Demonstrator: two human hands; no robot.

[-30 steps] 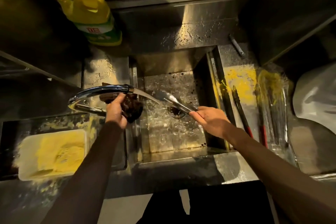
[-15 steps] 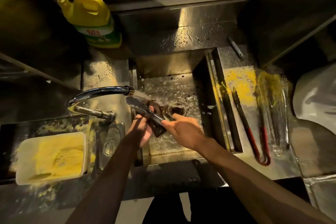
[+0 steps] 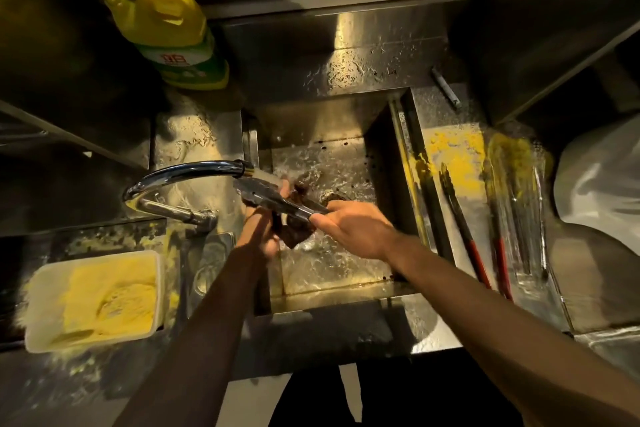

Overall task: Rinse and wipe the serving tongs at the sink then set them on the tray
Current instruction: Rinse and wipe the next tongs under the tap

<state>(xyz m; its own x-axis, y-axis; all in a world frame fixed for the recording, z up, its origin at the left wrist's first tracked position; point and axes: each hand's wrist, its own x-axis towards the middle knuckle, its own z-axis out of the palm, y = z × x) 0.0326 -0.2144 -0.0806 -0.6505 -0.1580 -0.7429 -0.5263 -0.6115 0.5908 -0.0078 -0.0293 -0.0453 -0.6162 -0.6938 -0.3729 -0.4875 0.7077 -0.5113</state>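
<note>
While a second ago the left hand point(image 3: 258, 236) was at the tap point(image 3: 187, 172), it now presses a dark cloth point(image 3: 294, 230) against the steel tongs point(image 3: 277, 198) under running water at frame centre, over the sink point(image 3: 332, 274). The right hand point(image 3: 356, 230) is closed around the tongs' handle end. At lower left, a white tub point(image 3: 93, 302) holds yellow powder. Red-handled tongs point(image 3: 464, 229) lie on the tray point(image 3: 453, 152) right of the basin.

We see a wet steel counter point(image 3: 194, 135) around a sink point(image 3: 346, 121), yellow bottle point(image 3: 173, 31) at back, tub point(image 3: 93, 302) of yellow powder left, red-handled tongs point(image 3: 467, 232) right.
</note>
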